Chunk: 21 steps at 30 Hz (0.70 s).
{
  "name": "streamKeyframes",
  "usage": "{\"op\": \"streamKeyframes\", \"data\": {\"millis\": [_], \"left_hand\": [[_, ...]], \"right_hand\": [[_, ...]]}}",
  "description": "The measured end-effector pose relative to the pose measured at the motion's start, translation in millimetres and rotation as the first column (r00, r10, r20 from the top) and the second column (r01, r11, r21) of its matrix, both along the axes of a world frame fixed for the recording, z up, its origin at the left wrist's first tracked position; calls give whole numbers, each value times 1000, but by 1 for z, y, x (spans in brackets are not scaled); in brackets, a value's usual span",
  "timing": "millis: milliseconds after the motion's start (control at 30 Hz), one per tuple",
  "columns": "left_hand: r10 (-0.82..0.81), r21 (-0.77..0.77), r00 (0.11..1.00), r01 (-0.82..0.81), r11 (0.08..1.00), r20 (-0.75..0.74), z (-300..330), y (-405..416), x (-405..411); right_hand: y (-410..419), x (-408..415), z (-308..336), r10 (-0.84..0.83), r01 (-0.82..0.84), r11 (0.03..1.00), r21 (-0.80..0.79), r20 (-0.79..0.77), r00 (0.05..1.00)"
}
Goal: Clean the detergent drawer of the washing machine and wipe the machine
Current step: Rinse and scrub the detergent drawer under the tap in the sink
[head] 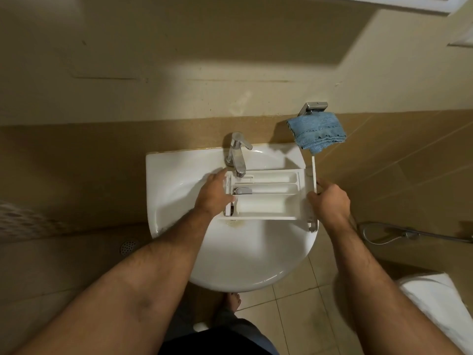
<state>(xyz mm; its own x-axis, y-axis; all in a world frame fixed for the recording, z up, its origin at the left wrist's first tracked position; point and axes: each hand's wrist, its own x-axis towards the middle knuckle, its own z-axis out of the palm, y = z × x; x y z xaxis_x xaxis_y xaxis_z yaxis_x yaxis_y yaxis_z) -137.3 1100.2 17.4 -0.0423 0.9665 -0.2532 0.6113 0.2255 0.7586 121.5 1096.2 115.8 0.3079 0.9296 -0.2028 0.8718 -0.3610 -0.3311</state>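
Observation:
The white detergent drawer (268, 194) lies sideways over the white sink (243, 260), its compartments facing up, right under the chrome tap (236, 155). My left hand (216, 194) grips the drawer's back end on the left. My right hand (330, 202) holds the drawer's front panel on the right, thumb and fingers curled round its edge. A blue cloth (317, 133) hangs on a metal holder on the wall, up and to the right of the sink.
A floor drain (129, 246) lies left of the sink. A hose sprayer (391, 235) runs along the wall on the right. A white object (440, 303) fills the lower right corner. My bare foot (231, 302) stands under the sink on beige tiles.

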Motion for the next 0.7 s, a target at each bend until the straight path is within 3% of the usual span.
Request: {"op": "streamKeyframes", "data": {"millis": [33, 100, 233, 367, 567, 700], "left_hand": [[27, -26, 996, -25, 999, 84, 2, 1, -4], [43, -69, 993, -35, 997, 111, 4, 0, -16], [-33, -85, 979, 16, 996, -202, 3, -8, -48], [-192, -39, 826, 203, 978, -529, 5, -14, -71], [-325, -131, 682, 321, 938, -655, 14, -16, -93], [-336, -147, 597, 342, 928, -728, 20, -20, -103]], "right_hand": [[0, -1, -3, -5, 5, 1000, -22, -21, 1000], [-1, -6, -11, 1, -6, 998, -68, -67, 998], [-7, -29, -33, 6, -30, 991, -134, -178, 984], [-8, -54, -54, -37, -13, 987, -160, -306, 951], [-5, -80, -74, -18, -70, 979, -191, -423, 906], [-15, -96, -84, 9, -60, 987, -147, -329, 944]]}}
